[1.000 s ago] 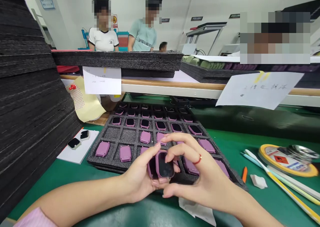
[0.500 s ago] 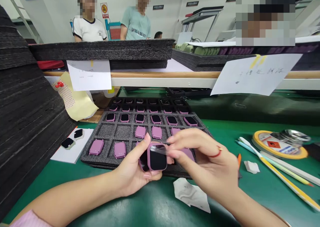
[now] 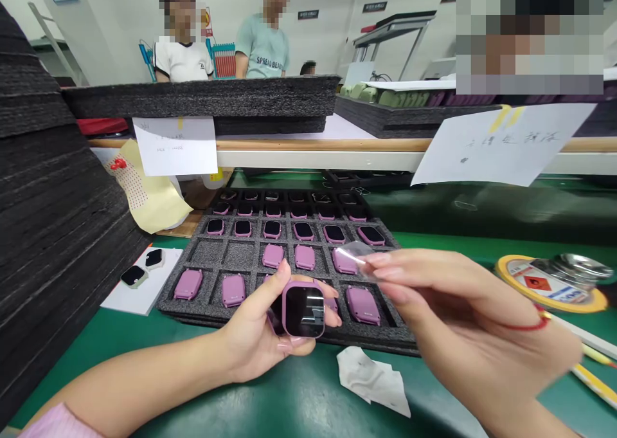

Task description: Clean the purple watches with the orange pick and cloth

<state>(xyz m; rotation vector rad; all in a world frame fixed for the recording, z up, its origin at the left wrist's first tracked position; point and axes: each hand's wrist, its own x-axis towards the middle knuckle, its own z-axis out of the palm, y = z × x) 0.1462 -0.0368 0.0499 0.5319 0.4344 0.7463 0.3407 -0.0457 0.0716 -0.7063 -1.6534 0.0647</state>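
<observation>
Your left hand (image 3: 258,338) grips a watch (image 3: 303,310) at the near side of the tray (image 3: 238,256), mostly hiding a second watch (image 3: 274,316); your right hand (image 3: 470,303) pinches a film (image 3: 354,253), its held end covered.

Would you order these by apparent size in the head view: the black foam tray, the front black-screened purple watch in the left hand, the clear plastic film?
1. Black foam tray
2. Front purple watch
3. Clear plastic film

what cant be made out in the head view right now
Second watch, head view: mostly hidden by front watch and left hand.
Clear film, head view: pinched end covered by right hand.
Yellow stick, head view: right edge cuts it off.
Left note, head view: writing too small.
</observation>
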